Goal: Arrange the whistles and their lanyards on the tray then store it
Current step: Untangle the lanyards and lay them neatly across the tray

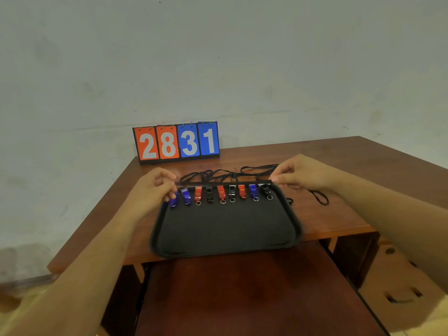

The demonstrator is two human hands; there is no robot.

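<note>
A flip scoreboard (pixel 176 142) at the brown wooden bench's (pixel 339 170) back reads 28 orange, 31 blue. Left hand (pixel 155 187) and right hand (pixel 300 173) fingers pinch a black lanyard (pixel 223 183) taut over nine whistles (pixel 221 194) on the dark felt tray (pixel 225 229): three blue, three red, three black.

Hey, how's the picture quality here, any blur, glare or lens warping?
Head view: dim, even light with no glare; the left hand and the tray edges are smeared with motion blur; the wide lens bows the table edges and stretches the forearms; the scoreboard digits stay readable.
</note>
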